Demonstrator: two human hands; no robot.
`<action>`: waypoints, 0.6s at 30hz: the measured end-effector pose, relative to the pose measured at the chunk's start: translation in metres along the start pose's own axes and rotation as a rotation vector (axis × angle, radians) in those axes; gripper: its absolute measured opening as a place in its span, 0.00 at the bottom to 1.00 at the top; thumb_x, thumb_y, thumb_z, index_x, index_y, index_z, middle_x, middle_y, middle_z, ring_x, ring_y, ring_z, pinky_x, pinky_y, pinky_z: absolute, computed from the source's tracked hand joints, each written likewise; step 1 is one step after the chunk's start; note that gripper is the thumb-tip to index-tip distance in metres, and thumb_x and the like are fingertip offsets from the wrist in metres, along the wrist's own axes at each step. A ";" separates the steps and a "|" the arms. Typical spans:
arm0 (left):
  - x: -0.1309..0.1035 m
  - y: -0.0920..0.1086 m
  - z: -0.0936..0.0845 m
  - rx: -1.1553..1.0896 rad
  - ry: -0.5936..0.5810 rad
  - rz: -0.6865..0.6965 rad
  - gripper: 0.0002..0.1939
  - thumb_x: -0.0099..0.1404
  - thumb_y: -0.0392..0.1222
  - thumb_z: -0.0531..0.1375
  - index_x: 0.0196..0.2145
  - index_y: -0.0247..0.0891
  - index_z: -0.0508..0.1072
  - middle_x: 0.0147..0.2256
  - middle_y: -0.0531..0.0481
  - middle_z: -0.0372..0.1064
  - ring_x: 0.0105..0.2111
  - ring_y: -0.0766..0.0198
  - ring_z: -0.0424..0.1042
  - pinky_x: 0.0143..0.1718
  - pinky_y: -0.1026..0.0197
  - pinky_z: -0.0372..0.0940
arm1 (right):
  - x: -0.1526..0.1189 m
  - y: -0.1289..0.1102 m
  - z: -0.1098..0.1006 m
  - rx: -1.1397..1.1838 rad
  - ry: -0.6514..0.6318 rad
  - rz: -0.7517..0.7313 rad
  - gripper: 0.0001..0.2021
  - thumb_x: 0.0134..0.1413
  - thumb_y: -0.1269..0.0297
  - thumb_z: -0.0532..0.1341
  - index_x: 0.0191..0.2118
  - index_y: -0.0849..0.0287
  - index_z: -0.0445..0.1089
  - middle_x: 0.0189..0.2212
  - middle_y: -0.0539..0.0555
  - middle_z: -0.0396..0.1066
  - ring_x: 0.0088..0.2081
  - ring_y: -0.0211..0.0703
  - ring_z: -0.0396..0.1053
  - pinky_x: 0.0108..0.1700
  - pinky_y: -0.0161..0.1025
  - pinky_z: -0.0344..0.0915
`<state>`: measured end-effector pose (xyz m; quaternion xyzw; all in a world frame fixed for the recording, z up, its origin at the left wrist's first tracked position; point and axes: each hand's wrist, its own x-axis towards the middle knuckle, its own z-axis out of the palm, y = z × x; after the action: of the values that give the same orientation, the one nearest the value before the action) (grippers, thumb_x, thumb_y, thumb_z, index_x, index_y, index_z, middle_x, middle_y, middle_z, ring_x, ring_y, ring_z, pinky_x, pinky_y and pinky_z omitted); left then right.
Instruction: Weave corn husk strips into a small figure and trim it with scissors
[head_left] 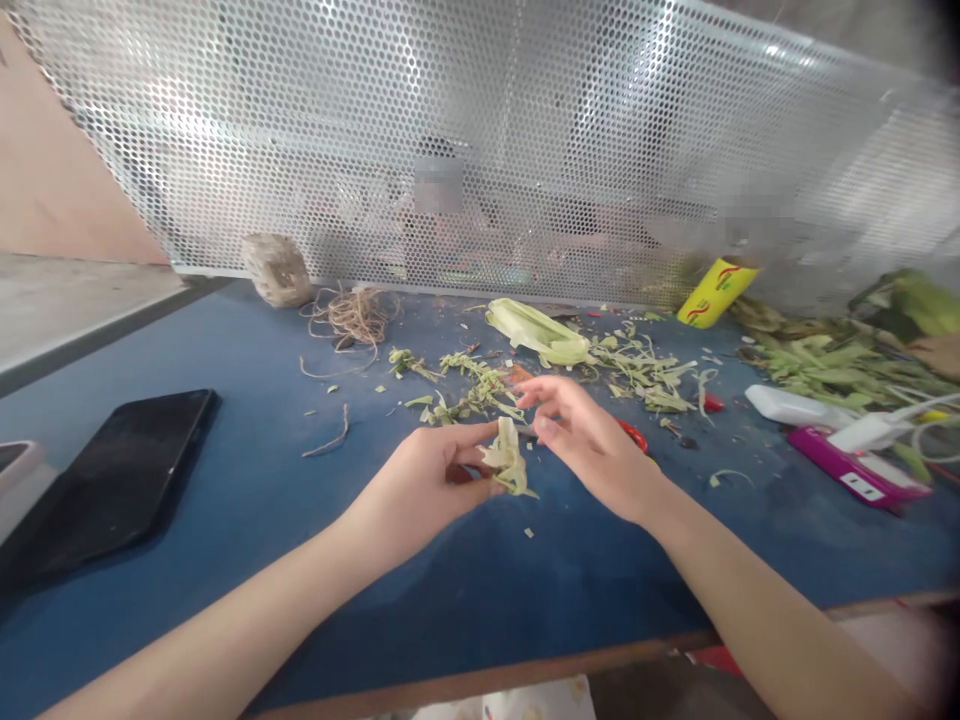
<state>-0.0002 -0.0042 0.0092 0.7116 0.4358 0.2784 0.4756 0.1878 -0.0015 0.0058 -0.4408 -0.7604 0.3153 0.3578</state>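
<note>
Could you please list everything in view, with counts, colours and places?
Screen: one, silver, perforated, back
Blurred shapes: count unclear, behind screen
Table: one, blue, centre
Block: one, off-white, back left
Twine: one tangle, brown, beside block
Twine piece: one, brown, left of centre
Black flat device: one, left
Pale-edged device: one, partly visible, left edge
Large husk: one, pale green, centre back
Plant scraps: many, green, centre
Leafy heap: one, green, right
Cylinder: one, yellow, back right
Power strip: one, purple and white, right
White plugs or adapters: at least two, right
Red items: at least two, right of centre
Left hand: one, holding pale strip
Right hand: one, beside strip
</note>
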 end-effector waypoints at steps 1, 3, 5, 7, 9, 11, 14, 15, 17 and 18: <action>0.000 0.000 0.000 -0.036 0.000 0.011 0.23 0.54 0.37 0.58 0.49 0.35 0.66 0.31 0.51 0.75 0.33 0.59 0.72 0.35 0.62 0.66 | 0.000 0.001 0.004 0.071 -0.040 0.089 0.15 0.57 0.53 0.49 0.45 0.56 0.59 0.40 0.55 0.63 0.38 0.41 0.64 0.39 0.40 0.64; 0.000 -0.001 0.000 -0.127 -0.029 0.049 0.20 0.55 0.35 0.57 0.47 0.38 0.68 0.31 0.53 0.75 0.34 0.60 0.73 0.37 0.62 0.66 | 0.001 0.001 0.013 0.222 -0.161 0.196 0.17 0.58 0.51 0.45 0.41 0.57 0.61 0.32 0.53 0.65 0.33 0.39 0.66 0.34 0.38 0.65; 0.001 -0.001 0.001 -0.213 -0.069 0.068 0.17 0.55 0.33 0.56 0.44 0.39 0.70 0.31 0.55 0.75 0.33 0.63 0.74 0.38 0.63 0.66 | 0.001 -0.001 0.022 0.351 -0.220 0.243 0.17 0.58 0.50 0.44 0.38 0.57 0.61 0.25 0.50 0.63 0.25 0.36 0.65 0.27 0.34 0.63; 0.002 -0.001 0.002 -0.260 -0.061 0.050 0.19 0.55 0.32 0.56 0.46 0.38 0.68 0.31 0.54 0.75 0.32 0.62 0.74 0.38 0.61 0.67 | 0.002 -0.004 0.027 0.402 -0.186 0.267 0.17 0.58 0.50 0.46 0.37 0.57 0.62 0.22 0.48 0.61 0.21 0.33 0.62 0.23 0.31 0.60; 0.002 -0.001 0.004 -0.282 0.014 0.016 0.27 0.53 0.32 0.58 0.52 0.36 0.62 0.31 0.51 0.75 0.34 0.59 0.74 0.39 0.57 0.67 | 0.002 -0.005 0.029 0.385 -0.123 0.259 0.15 0.56 0.51 0.49 0.37 0.57 0.63 0.23 0.48 0.60 0.21 0.32 0.61 0.23 0.30 0.59; 0.002 0.001 0.006 -0.335 0.083 -0.004 0.38 0.51 0.32 0.60 0.57 0.35 0.50 0.32 0.49 0.74 0.34 0.57 0.74 0.38 0.55 0.67 | 0.002 -0.005 0.027 0.379 -0.094 0.232 0.14 0.56 0.52 0.50 0.38 0.56 0.65 0.24 0.48 0.61 0.22 0.31 0.60 0.23 0.29 0.59; 0.001 0.005 0.007 -0.446 0.108 0.021 0.47 0.50 0.30 0.60 0.60 0.37 0.37 0.33 0.48 0.73 0.30 0.61 0.74 0.34 0.59 0.69 | 0.002 -0.005 0.026 0.449 -0.160 0.184 0.15 0.55 0.53 0.52 0.43 0.55 0.64 0.22 0.47 0.60 0.20 0.31 0.59 0.20 0.29 0.55; 0.000 0.007 0.007 -0.469 0.118 0.033 0.49 0.49 0.30 0.60 0.61 0.38 0.34 0.32 0.49 0.73 0.28 0.63 0.74 0.32 0.61 0.69 | 0.002 -0.004 0.025 0.481 -0.181 0.166 0.15 0.54 0.54 0.53 0.45 0.55 0.63 0.22 0.47 0.60 0.20 0.31 0.58 0.19 0.29 0.55; -0.001 0.008 0.008 -0.487 0.157 0.044 0.53 0.48 0.28 0.60 0.60 0.41 0.27 0.31 0.51 0.71 0.27 0.65 0.73 0.29 0.64 0.69 | 0.003 -0.004 0.025 0.519 -0.187 0.139 0.17 0.51 0.58 0.58 0.48 0.53 0.62 0.25 0.47 0.61 0.21 0.30 0.57 0.20 0.28 0.55; -0.002 0.009 0.009 -0.484 0.188 0.042 0.55 0.48 0.28 0.61 0.60 0.43 0.24 0.32 0.51 0.71 0.27 0.66 0.73 0.28 0.65 0.69 | 0.003 -0.005 0.026 0.527 -0.180 0.136 0.19 0.49 0.60 0.60 0.49 0.52 0.62 0.28 0.47 0.62 0.22 0.29 0.56 0.21 0.28 0.55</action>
<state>0.0094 -0.0112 0.0137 0.5569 0.3837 0.4495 0.5836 0.1635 -0.0047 -0.0036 -0.3529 -0.6498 0.5629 0.3693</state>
